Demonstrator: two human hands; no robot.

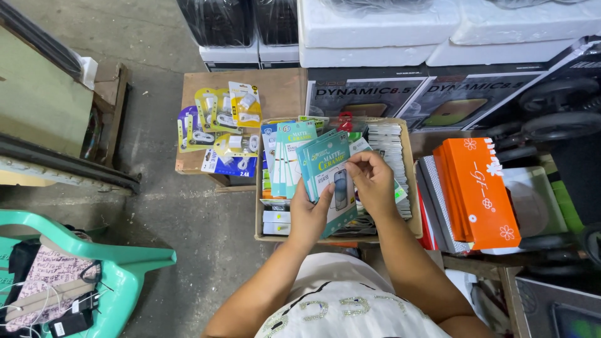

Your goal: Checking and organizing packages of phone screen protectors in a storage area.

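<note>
A fan of teal flat packets (328,178) is clamped at frame centre by the left hand (308,216) and pinched by the right hand (374,181), long axes upright, over a cardboard box (258,213); orange boxes (479,191) lie right

- I see teal packets (325,178) with a dark phone picture on the front in my hands.
- The box (413,188) under them is plain brown cardboard.
- Yellow and purple charger cards (219,122) lie on a brown board (282,87).
- The stacked orange boxes (479,188) carry small white flowers.
- The chair (125,263) is mint green.
- The floor (188,219) is grey.
</note>
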